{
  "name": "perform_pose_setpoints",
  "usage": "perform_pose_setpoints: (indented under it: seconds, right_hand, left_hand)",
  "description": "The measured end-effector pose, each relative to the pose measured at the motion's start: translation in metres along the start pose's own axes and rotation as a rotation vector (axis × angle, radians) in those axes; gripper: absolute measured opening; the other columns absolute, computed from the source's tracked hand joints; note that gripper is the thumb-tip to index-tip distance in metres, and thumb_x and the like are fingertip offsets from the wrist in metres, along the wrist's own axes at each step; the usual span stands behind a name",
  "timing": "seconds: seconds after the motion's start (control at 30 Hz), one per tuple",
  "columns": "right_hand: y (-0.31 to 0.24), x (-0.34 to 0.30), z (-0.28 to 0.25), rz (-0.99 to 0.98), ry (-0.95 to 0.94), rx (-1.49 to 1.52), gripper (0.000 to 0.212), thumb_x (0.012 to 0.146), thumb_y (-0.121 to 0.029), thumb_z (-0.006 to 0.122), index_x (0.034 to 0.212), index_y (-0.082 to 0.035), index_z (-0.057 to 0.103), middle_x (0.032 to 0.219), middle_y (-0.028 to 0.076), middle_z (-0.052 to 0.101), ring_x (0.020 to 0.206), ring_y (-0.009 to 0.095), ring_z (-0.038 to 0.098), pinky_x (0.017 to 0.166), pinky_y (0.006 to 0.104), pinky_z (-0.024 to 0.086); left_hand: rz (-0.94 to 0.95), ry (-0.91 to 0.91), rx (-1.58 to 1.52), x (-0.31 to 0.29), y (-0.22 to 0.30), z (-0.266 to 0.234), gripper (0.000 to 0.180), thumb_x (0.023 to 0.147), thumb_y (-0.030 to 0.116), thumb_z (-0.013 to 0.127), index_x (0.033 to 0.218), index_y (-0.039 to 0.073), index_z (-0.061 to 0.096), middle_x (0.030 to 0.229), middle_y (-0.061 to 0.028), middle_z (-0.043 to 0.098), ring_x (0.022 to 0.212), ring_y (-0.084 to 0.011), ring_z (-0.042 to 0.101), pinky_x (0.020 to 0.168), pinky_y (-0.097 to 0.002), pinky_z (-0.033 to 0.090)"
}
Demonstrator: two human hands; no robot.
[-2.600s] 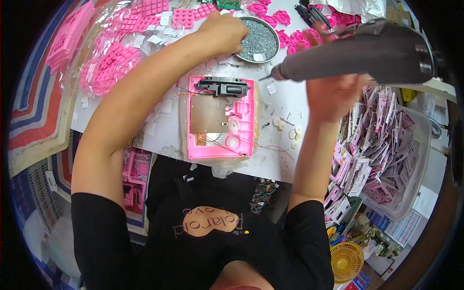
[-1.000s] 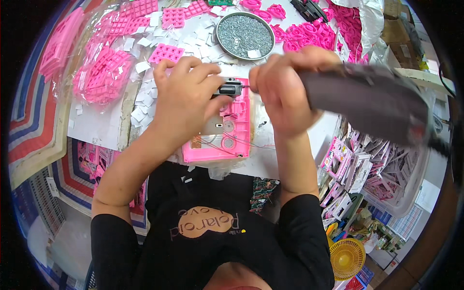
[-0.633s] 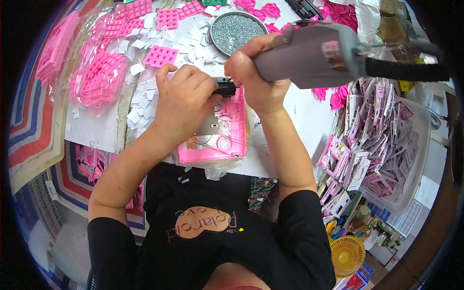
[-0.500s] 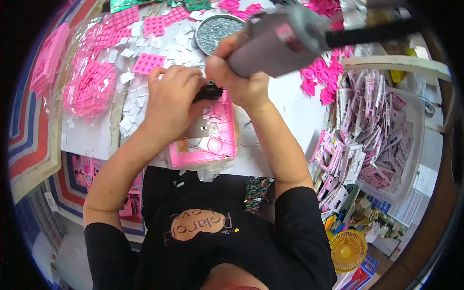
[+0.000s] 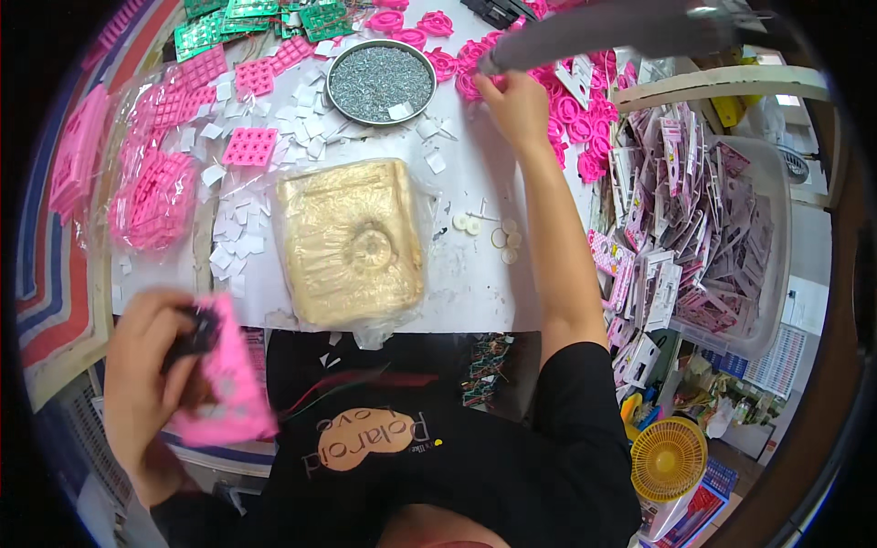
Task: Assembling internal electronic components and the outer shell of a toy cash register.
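Note:
My left hand (image 5: 146, 374), blurred, is closed around a pink plastic casing (image 5: 228, 393) at the lower left, off the table edge. A black part (image 5: 196, 333) sits at the casing's upper end under my fingers, and thin red and green wires trail from the casing to the right. My right arm stretches to the far side of the table. There, my right hand (image 5: 519, 114) is close to the pink ring-shaped parts and just below the tip of a grey power screwdriver (image 5: 585, 36), which is smeared by motion. Its fingertips are partly hidden behind the screwdriver.
A plastic-wrapped tan block (image 5: 352, 247) lies mid-table. Beyond it stands a round tin of screws (image 5: 382, 84). White paper squares (image 5: 242, 224), pink button pads (image 5: 249, 146) and green circuit boards (image 5: 251, 18) lie leftward. A clear bin (image 5: 767, 247) of printed pieces is at right.
My left hand has lifted the pink casing off the tan block and carried it down left. My right hand and the screwdriver have moved away from the casing, to the far right.

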State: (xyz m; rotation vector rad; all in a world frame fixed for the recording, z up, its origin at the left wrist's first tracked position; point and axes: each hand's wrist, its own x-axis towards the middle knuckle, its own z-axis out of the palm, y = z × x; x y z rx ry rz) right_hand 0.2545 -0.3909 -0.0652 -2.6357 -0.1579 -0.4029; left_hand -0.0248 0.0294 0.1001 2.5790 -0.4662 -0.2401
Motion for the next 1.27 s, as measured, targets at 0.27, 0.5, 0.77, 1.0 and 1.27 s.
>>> perform_pose_setpoints:
  seconds: [0.27, 0.5, 0.77, 1.0, 1.27]
  right_hand:
    - [0.0, -0.008, 0.02, -0.135, 0.068, -0.109, 0.021, 0.091, -0.028, 0.069, 0.097, -0.008, 0.072, 0.078, 0.013, 0.071, 0.071, 0.03, 0.069, 0.067, 0.0419, 0.054]
    - [-0.101, -0.114, -0.033, -0.143, -0.631, 0.608, 0.014, 0.09, -0.017, 0.074, 0.091, -0.003, 0.071, 0.073, 0.002, 0.066, 0.062, 0.009, 0.059, 0.056, 0.0282, 0.046]
    - [-0.133, -0.159, -0.027, -0.55, -0.364, 0.076, 0.016, 0.083, -0.017, 0.073, 0.085, -0.009, 0.059, 0.07, 0.01, 0.063, 0.063, 0.03, 0.064, 0.055, 0.043, 0.05]
    - [-0.148, -0.153, -0.038, -0.538, -0.474, -0.081, 0.014, 0.082, -0.017, 0.071, 0.085, -0.011, 0.058, 0.067, 0.009, 0.063, 0.061, 0.029, 0.065, 0.053, 0.0437, 0.05]
    - [-0.141, -0.154, -0.032, -0.534, -0.423, 0.038, 0.016, 0.079, -0.015, 0.073, 0.085, -0.011, 0.059, 0.066, 0.009, 0.063, 0.06, 0.028, 0.065, 0.051, 0.041, 0.049]
  left_hand:
    - [-0.211, -0.354, 0.192, -0.075, -0.033, 0.04, 0.039, 0.069, 0.008, 0.076, 0.106, 0.002, 0.067, 0.106, -0.016, 0.066, 0.101, -0.0373, 0.062, 0.096, -0.0479, 0.046]
    - [0.287, 0.15, -0.166, 0.031, 0.006, 0.112, 0.052, 0.075, 0.016, 0.081, 0.12, 0.003, 0.061, 0.121, -0.015, 0.062, 0.109, -0.0365, 0.059, 0.094, -0.048, 0.047]
    - [0.425, 0.024, 0.105, 0.073, 0.01, 0.163, 0.069, 0.078, 0.04, 0.078, 0.131, -0.001, 0.058, 0.14, -0.0174, 0.054, 0.132, -0.0321, 0.049, 0.111, -0.0491, 0.036]
    - [0.257, -0.301, -0.15, 0.098, -0.025, 0.065, 0.06, 0.085, 0.038, 0.076, 0.134, 0.008, 0.06, 0.139, -0.0178, 0.057, 0.133, -0.0305, 0.049, 0.111, -0.0463, 0.038]
    - [-0.953, 0.607, 0.392, 0.121, -0.3, -0.128, 0.109, 0.083, 0.059, 0.074, 0.163, 0.014, 0.015, 0.169, -0.0191, 0.008, 0.154, -0.0467, 0.001, 0.126, -0.051, 0.011]
